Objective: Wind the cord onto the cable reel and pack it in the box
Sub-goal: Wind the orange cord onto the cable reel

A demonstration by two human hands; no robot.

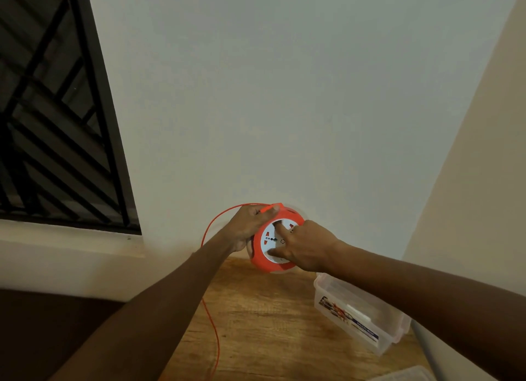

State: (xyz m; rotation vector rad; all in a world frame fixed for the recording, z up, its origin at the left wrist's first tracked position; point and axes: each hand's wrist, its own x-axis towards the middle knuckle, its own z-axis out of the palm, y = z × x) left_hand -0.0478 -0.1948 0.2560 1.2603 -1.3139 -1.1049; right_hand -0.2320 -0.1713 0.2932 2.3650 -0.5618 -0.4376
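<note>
I hold a round orange cable reel (259, 256) with a white socket face above the wooden table. My left hand (247, 226) grips the reel's rim and handle from the left, thumb on top. My right hand (303, 246) lies on the white face, with a finger and the thumb pressed onto it. A thin orange cord (212, 332) arcs out from the reel's top, passes behind my left forearm and trails down across the table toward the bottom edge. The clear plastic box (355, 313) with a printed label stands on the table at the right, under my right forearm.
The wooden table (264, 332) stands against a plain white wall. A window with a dark grille (51, 118) and a pale sill fills the left. A clear plastic piece, perhaps the box's lid (404, 375), shows at the bottom right edge.
</note>
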